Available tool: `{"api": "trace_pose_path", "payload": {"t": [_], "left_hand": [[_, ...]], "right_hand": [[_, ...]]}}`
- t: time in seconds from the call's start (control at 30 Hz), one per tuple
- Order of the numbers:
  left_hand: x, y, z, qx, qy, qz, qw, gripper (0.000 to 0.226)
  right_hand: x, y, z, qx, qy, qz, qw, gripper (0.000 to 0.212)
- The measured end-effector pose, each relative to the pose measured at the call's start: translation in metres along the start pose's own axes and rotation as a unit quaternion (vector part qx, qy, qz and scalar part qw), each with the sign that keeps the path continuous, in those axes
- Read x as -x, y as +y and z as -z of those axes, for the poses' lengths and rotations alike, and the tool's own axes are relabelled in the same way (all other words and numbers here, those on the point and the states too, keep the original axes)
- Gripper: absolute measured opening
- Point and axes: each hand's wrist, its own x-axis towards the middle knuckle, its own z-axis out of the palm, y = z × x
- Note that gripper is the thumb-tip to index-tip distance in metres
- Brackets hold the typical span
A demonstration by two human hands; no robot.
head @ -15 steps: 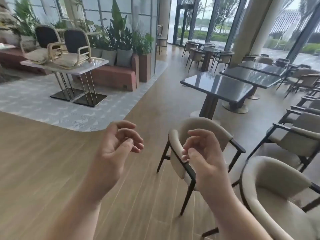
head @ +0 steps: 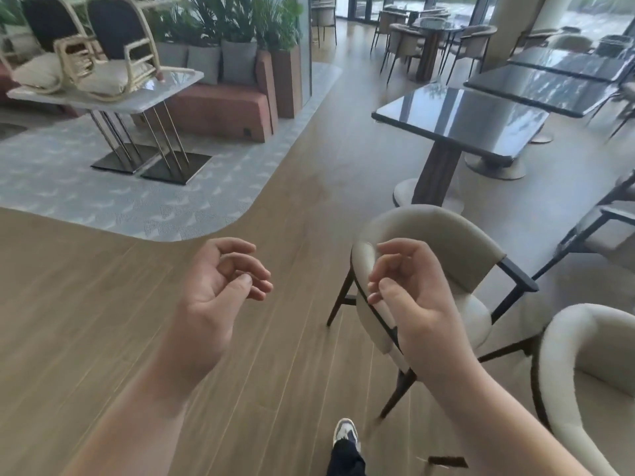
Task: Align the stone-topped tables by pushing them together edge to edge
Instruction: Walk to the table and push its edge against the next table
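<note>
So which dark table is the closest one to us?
Look right of the wooden floor, just past the cream chair in front of the hands. The nearest dark table stands alone on a brown post; the others behind it already form a row.

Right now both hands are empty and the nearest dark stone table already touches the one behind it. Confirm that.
Not quite. The head view shows both hands, left and right, empty, but the nearest dark stone table stands apart from the one behind it, floor showing between.
</note>
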Motion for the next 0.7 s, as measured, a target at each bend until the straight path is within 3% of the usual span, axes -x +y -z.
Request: {"api": "trace_pose_path", "payload": {"t": [0.43, 0.7], "left_hand": [[-0.181, -0.083, -0.015, 0.003, 0.061, 0.023, 0.998, 0.028], [-0.312, -0.13, 0.038, 0.004, 0.06, 0.041, 0.997, 0.033]], "right_hand": [[-0.223, 0.079, -0.006, -0.018, -0.055, -0.06, 0.996, 0.038], [-0.339, 0.124, -0.065, 0.003, -0.043, -0.069, 0.997, 0.036]]}}
